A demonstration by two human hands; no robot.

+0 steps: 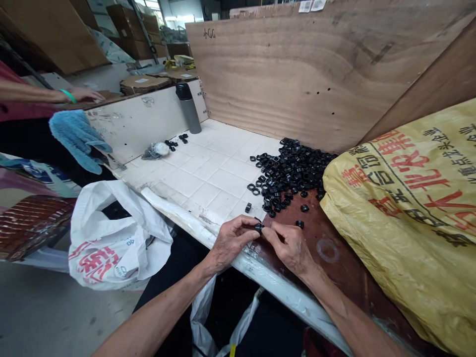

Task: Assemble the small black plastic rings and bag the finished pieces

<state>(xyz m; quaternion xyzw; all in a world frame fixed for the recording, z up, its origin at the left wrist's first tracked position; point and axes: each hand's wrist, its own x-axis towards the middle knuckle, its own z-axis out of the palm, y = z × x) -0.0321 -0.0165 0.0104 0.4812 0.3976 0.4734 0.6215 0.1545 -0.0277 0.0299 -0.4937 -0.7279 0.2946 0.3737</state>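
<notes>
Both my hands meet at the near edge of the white tiled table (208, 173). My left hand (232, 240) and my right hand (288, 245) pinch one small black ring-shaped part (259, 228) between their fingertips. Just beyond them lies a heap of several similar black parts (292, 171), with a few loose ones scattered toward my hands, some on a dark brown board (330, 243).
A large yellow printed sack (412, 208) fills the right side. A plywood wall (297, 69) backs the table. A grey flask (188, 106), a small bag and a few black parts sit far left. A white plastic bag (111, 238) hangs off the table. Another person's arm (44, 94) reaches over the left partition.
</notes>
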